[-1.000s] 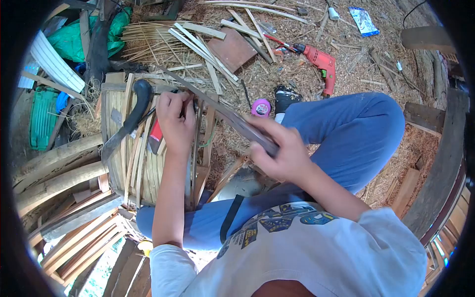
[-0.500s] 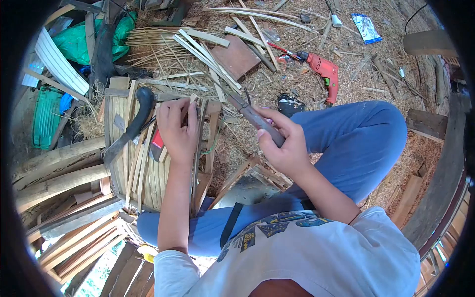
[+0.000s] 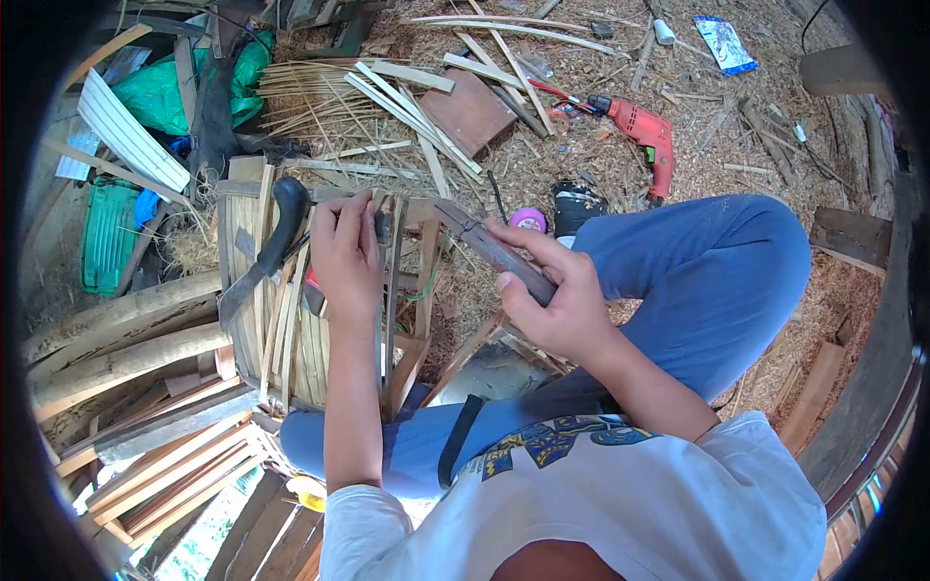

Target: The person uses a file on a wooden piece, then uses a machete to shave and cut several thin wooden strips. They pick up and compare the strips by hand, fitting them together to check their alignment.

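My right hand [image 3: 562, 305] is wrapped round a knife [image 3: 504, 259] with a long brown wooden handle. Its front end points up and left, and the blade barely shows from this angle. My left hand [image 3: 347, 257] is closed above a slatted wooden bench [image 3: 312, 363], its fingertips curled together beside thin upright wood strips [image 3: 392, 281]. What these fingers hold is hidden. Left of that hand, a machete [image 3: 284, 218] with a curved black handle lies across the bench. A small red object [image 3: 312, 279] is partly covered by my left hand.
A red power drill [image 3: 646, 136] lies on the shaving-covered ground, ahead and right. Past the bench are wood strips [image 3: 417, 116] and a brown board [image 3: 470, 111]. A purple round item [image 3: 528, 220] and a black item [image 3: 578, 205] are near my knee.
The knife has turned so that its blade, seen long and thin before, hardly shows. A purple round item has come into sight behind my right hand. The scene has shifted slightly right.
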{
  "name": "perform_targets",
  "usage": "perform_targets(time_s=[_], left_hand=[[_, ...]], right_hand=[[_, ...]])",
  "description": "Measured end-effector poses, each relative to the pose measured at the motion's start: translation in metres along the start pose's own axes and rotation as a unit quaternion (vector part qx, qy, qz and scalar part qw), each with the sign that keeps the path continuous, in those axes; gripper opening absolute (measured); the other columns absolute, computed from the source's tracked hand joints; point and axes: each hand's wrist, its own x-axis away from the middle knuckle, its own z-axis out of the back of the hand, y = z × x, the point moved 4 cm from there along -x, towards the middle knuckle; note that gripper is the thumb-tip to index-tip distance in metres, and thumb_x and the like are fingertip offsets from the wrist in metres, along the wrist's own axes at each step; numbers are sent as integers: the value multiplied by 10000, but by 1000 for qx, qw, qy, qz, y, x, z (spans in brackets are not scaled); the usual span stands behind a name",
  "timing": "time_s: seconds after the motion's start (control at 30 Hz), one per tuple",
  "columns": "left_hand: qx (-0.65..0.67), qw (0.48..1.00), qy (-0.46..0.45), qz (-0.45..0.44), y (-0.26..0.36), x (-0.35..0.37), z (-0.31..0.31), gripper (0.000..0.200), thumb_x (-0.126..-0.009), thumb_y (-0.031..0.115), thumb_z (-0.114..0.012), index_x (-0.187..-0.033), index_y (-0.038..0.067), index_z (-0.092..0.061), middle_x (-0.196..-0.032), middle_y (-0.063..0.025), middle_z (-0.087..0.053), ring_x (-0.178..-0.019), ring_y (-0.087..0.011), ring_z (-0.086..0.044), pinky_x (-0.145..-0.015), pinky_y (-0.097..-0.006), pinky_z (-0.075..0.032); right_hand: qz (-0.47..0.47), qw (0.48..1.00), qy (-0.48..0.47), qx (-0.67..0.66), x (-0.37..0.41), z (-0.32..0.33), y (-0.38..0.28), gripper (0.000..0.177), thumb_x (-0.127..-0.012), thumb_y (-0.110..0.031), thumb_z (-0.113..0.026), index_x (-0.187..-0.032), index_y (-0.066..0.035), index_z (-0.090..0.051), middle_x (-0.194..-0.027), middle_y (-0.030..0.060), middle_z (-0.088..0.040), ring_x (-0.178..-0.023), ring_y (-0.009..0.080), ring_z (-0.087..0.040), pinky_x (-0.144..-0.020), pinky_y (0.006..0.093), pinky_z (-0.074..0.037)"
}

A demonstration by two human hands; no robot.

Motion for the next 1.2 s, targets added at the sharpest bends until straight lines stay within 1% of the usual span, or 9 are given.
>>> perform_targets(time_s=[0.23,0.33,0.43,0.53,0.67,0.97,1.07,1.17,1.2], left_hand=[[13,999,17,31,-6,2,-3,131,-958,21,-737,-1086,8,-712,-971,-130,-662,-913,-333,-627,-828,-415,-504],[8,1000,26,-11,-2,1,-3,134,-937,26,-761,-1052,11,-694,-978,-137,-669,-910,-343,-633,-831,-419,-505],[32,999,21,-1,-3,2,-6,165,-918,26,-781,-1060,15,-699,-971,-138,-662,-904,-336,-638,-824,-415,-508],[74,993,17,87,0,4,-3,152,-908,13,-783,-1035,16,-701,-965,-134,-655,-897,-327,-641,-816,-408,-511],[68,995,38,69,0,6,-4,124,-901,6,-781,-998,22,-706,-950,-125,-642,-887,-318,-634,-807,-402,-511],[41,997,50,33,3,5,-4,114,-885,6,-769,-962,33,-689,-962,-121,-637,-927,-333,-627,-845,-434,-504],[49,997,43,42,0,7,-5,121,-879,-2,-761,-962,32,-680,-978,-123,-637,-939,-341,-623,-850,-439,-501],[50,997,38,45,1,7,-4,127,-876,-7,-756,-964,29,-672,-988,-124,-637,-944,-345,-622,-850,-440,-501],[51,997,38,46,1,7,-4,129,-875,-8,-756,-964,28,-670,-989,-125,-637,-944,-346,-621,-850,-441,-500]], right_hand=[[23,998,-24,46,3,-4,-7,527,-901,-90,-734,-1408,34,-661,-1167,198,-777,-1041,214,-780,-926,341,-597],[23,997,-31,65,5,-5,-7,536,-893,-98,-739,-1411,19,-665,-1132,192,-787,-992,225,-795,-894,341,-605],[25,997,-28,68,5,-5,-5,542,-887,-98,-741,-1413,13,-666,-1107,183,-795,-960,230,-802,-875,342,-610],[18,998,-24,63,6,-6,-4,542,-883,-92,-739,-1410,11,-667,-1107,177,-797,-955,232,-805,-873,343,-610],[45,996,-25,69,8,-7,-7,543,-876,-82,-736,-1407,12,-667,-1112,180,-796,-947,234,-808,-862,345,-612],[44,993,-43,104,12,-6,-12,552,-868,-90,-746,-1406,4,-664,-1145,210,-790,-950,299,-818,-832,359,-624],[66,992,-39,104,13,-7,-10,549,-871,-96,-743,-1405,6,-665,-1119,208,-794,-934,290,-819,-820,355,-622],[46,992,-46,107,13,-8,-12,545,-873,-97,-741,-1402,7,-665,-1096,201,-797,-912,275,-819,-809,345,-619],[48,991,-50,111,13,-8,-12,548,-880,-83,-717,-1417,11,-656,-1090,186,-799,-888,228,-803,-798,323,-608]])
